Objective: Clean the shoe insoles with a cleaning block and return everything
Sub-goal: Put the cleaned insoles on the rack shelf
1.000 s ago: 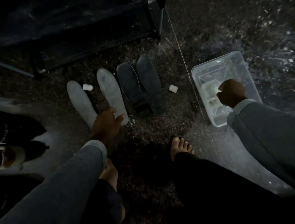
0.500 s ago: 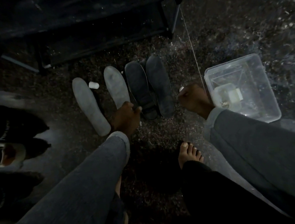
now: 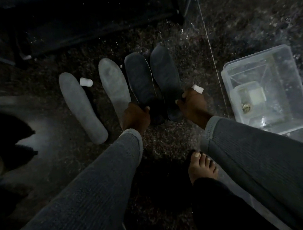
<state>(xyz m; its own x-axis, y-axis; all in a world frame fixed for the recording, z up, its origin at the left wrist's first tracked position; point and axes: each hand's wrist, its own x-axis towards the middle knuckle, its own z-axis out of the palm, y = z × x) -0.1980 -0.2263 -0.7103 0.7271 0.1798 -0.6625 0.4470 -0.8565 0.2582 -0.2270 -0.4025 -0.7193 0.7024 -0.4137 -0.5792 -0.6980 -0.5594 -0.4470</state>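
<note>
While the four insoles lie side by side on the dark speckled floor (image 3: 167,139) at centre frame, the right hand (image 3: 192,105) is curled round a small white rectangular cleaning block (image 3: 197,89), which protrudes from the top of the fist just beside the right-most dark flat insole (image 3: 165,73). The thumb of this hand also appears to touch that insole's heel edge. The left hand (image 3: 135,116) pinches the heel end of the second dark flat insole (image 3: 140,79), fingers curled over its edge. Two pale grey foam insoles (image 3: 81,106) lie to the left, with a second small white cleaning block (image 3: 86,82) resting on the floor between them. A clear plastic storage bin (image 3: 294,120) stands at the right of the frame, well apart from the insoles, with a smaller clear tub (image 3: 236,91) inside.

Judged step: start of cleaning on the dark pair. The next move calls for steadying one dark insole by its heel and drawing the block along its upper surface with firm, even pressure.

Change from the frame half a second earlier: the block was almost hidden in the right fist and is now plainly exposed; the right hand has closed in on the right-most insole; the left hand has shifted from the pale insole's heel to the dark one. One second earlier, the right hand was inside the bin.
</note>
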